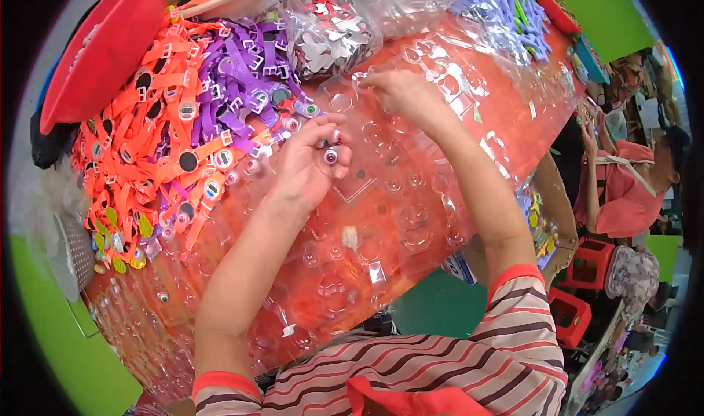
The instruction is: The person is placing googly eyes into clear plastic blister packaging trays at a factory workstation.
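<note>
Nearest, the striped shirt [411, 361] leans up against the red table [506, 126], where clear moulded trays [414, 232] overlap, their shallow round hollows glossy and thin. The left hand [304, 166] lies half curled, palm turned up, its bent fingers holding at least two small eyeball toys [331, 155]; that cupping presumably keeps such smooth, round pieces from rolling off. Farther out, the right hand [403, 93] reaches over the trays with its fingers drawn nearly together, pointing left; whether anything sits between the tips I cannot tell. Beside the left hand lie heaped orange toy watches [188, 159] and purple toy watches [220, 86], flat straps tangled, buckles square, probably piled there for easy reach. Beyond them, a crinkled clear bag [330, 38] holds flat black, white and red shapes, and slender lilac pieces [495, 5] spread at the far edge.
</note>
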{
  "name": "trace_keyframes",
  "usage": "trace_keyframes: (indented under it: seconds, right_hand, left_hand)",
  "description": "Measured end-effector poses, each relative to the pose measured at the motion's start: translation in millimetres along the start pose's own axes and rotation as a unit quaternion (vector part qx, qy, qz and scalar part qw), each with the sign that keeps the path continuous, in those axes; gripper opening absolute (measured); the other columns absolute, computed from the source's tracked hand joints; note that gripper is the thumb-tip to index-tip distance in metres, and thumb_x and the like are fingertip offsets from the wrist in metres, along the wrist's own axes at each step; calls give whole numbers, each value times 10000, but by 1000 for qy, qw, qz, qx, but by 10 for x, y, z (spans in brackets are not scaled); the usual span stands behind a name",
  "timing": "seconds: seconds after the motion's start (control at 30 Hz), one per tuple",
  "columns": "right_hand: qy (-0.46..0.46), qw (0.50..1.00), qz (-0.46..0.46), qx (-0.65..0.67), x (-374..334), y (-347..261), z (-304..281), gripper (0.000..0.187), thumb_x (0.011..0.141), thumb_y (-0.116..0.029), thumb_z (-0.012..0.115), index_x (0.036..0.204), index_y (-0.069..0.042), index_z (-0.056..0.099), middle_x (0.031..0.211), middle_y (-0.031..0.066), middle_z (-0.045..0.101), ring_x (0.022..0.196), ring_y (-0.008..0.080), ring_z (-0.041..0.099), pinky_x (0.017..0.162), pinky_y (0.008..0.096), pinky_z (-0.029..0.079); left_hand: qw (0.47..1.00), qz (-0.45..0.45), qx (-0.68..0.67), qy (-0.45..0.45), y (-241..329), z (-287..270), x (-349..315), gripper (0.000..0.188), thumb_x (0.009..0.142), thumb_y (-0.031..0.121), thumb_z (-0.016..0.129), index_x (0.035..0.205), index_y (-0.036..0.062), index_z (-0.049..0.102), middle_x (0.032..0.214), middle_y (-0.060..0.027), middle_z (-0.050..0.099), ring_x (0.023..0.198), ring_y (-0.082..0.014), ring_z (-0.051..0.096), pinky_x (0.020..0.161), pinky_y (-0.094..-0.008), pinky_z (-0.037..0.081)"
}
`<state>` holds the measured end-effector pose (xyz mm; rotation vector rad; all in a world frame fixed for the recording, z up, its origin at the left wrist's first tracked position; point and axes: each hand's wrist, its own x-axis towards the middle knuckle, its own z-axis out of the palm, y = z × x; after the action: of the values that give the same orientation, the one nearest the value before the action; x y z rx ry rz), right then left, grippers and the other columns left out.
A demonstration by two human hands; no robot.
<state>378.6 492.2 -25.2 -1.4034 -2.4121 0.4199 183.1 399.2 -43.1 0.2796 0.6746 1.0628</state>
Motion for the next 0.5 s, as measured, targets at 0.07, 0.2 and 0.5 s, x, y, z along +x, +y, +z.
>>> trace_keyframes:
  seconds: [0.07, 0.2, 0.5]
  right_hand:
    - [-72, 992, 27, -96, 6, -78, 13, 312, 838, -99, 508, 1110, -173, 644, 880, 140, 672, 835, 327, 647, 726, 426, 512]
    - [-84, 988, 39, -122, 13, -135, 23, 341, 807, -81, 514, 1117, -157, 633, 884, 154, 670, 840, 330, 648, 713, 449, 510]
    - [-75, 986, 14, -146, 49, -72, 115, 317, 837, -77, 478, 1149, -110, 525, 853, 190, 656, 815, 363, 645, 668, 476, 504]
  left_hand:
    - [1000, -9, 16, -9, -47, 10, 61, 251, 871, 88, 497, 1105, -2, 504, 791, -122, 596, 559, -207, 594, 403, -291, 418]
    - [999, -25, 35, -19, -61, 25, 143, 332, 856, 72, 508, 1173, -26, 491, 798, -129, 603, 548, -199, 586, 407, -293, 411]
    - [999, -14, 48, -12, -75, 33, 150, 340, 842, 59, 497, 1171, -26, 482, 800, -125, 599, 537, -192, 583, 394, -288, 400]
